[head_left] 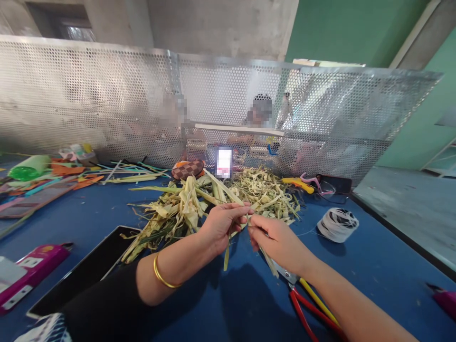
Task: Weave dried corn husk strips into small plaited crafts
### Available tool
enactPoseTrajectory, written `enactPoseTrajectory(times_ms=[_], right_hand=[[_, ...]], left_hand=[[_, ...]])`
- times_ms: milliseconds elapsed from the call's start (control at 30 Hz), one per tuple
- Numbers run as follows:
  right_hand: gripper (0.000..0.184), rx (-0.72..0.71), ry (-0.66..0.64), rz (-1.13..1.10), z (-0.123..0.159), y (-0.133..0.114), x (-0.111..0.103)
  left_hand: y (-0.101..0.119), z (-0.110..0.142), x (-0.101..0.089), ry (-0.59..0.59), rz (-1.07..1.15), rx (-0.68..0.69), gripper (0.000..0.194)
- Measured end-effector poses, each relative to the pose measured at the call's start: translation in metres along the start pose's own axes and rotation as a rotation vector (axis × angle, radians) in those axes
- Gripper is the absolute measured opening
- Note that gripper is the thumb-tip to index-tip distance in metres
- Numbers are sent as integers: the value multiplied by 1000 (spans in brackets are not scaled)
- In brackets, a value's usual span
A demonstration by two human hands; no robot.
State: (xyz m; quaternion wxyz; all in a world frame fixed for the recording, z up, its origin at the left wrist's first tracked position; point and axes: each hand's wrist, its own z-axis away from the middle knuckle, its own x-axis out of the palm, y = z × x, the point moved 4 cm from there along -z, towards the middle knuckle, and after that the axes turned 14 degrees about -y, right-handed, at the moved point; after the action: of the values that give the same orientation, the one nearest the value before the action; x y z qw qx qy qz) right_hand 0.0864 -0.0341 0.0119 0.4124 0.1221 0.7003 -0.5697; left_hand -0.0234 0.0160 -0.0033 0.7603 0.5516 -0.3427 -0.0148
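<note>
While your left hand point(226, 222) and right hand point(273, 236) pinch the pale, dry, flat husk strip point(269, 262) above the blue tabletop point(374, 285), too hard a pull might split it lengthwise.

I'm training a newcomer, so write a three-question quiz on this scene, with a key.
1. True or false: the gold bracelet is on the left arm.
2. Which lies to the right of the right hand in the picture?
A: checkered pouch
B: spool of white string
C: lit screen
3. Fill the gap: the left hand and the right hand hold pale, dry-looking ____.
Key: 1. True. 2. B. 3. Strips.
</note>
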Motion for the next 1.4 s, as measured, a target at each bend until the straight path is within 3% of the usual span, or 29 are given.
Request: enactPoseTrajectory(times_ms=[200, 300, 367, 467, 600, 633, 700, 833, 933, 1033, 1133, 1267, 1400], right_hand=[[23, -4, 42, 188, 3, -5, -3], [33, 39, 97, 255, 8, -6, -14], [36, 80, 208, 174, 12, -3, -27], [27, 113, 352, 50, 13, 5, -38], [24, 113, 170, -241, 0, 17, -20], [24, 107, 156, -303, -2, 18, -16], [23, 73, 252, -315, 0, 15, -16], [18, -55, 555, -48, 17, -5, -29], [12, -165, 639, 265, 28, -23, -27], [10, -307, 662, 683, 28, -33, -9], [13, -387, 641, 935, 19, -30, 14], [17, -409, 574, 1040, 9, -21, 30], [14, -428, 591, 1033, 13, -24, 24]], left_hand=[[-2, -2, -1, -88, -46, -35, 4], [-1, -2, 0, -111, -134, -16, 9], [-1, 1, 3, -126, -242, -5, 11], [-8, 6, 12, -225, -410, -56, 11], [-24, 12, 19, -320, -584, -152, 10], [-27, 12, 20, -320, -610, -178, 11], [-32, 12, 18, -307, -623, -231, 16], [-32, 6, 14, -290, -471, -297, 22], [-23, 1, 9, -206, -264, -301, 19], [-8, -3, 2, -110, -101, -234, 16], [5, -4, 0, -126, 16, -147, 19], [11, -2, -3, -107, 91, -97, 18], [11, 0, 1, -132, 54, -65, 23]])
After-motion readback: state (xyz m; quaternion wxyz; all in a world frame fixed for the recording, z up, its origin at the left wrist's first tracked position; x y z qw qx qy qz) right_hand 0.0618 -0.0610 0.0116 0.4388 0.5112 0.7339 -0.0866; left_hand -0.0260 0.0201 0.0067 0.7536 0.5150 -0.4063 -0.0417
